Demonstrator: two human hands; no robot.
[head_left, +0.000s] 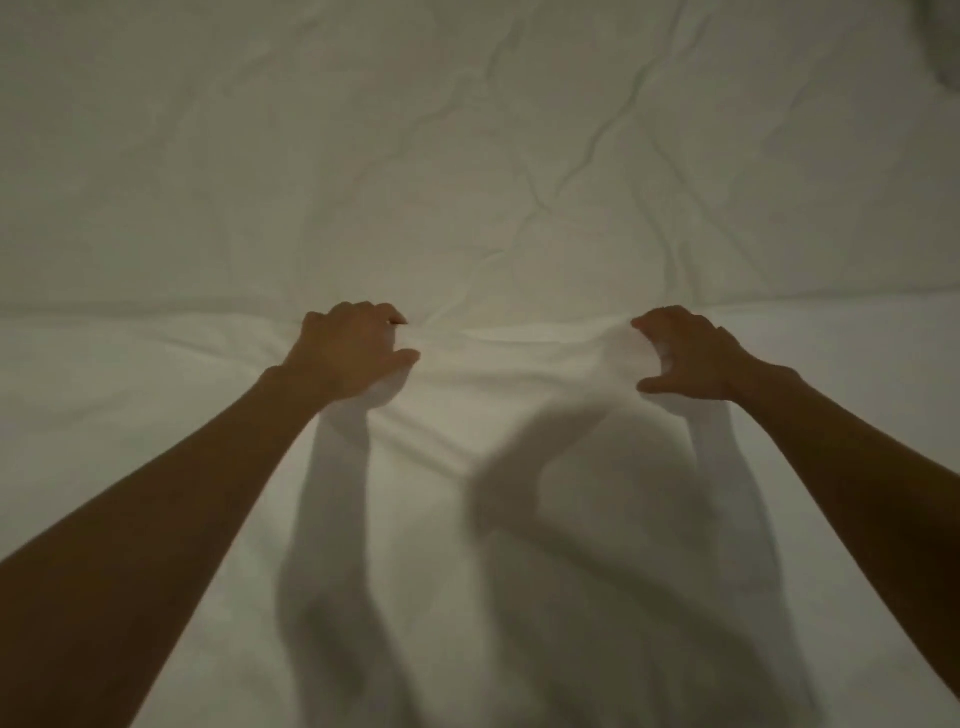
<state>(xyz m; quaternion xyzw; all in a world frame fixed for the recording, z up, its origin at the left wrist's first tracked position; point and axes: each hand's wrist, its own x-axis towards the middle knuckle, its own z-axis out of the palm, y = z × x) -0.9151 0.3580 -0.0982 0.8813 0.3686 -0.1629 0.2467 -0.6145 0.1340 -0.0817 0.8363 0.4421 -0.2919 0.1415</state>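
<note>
At mid-frame, the left hand (350, 353) and right hand (688, 356) each grip a bunched fold of white sheet (498, 415), lower part blurred, over what seems a bed (467, 156).

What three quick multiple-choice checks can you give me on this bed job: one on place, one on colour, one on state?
1. Where do the left hand and right hand hold the top cloth?
A. At its far edge, side by side but apart
B. Both at one near corner
C. Underneath it, out of sight

2. What colour is the top cloth?
A. Blue
B. White
C. Red

3. How is the right hand set?
A. Flat, fingers straight
B. Hanging idle, off the cloth
C. Fingers and thumb curled round a bunch of cloth

Answers: 1 A, both hands sit on the edge line that lies over the wrinkled sheet. 2 B, the cloth is plain white throughout. 3 C, cloth bulges between its thumb and fingers.
</note>
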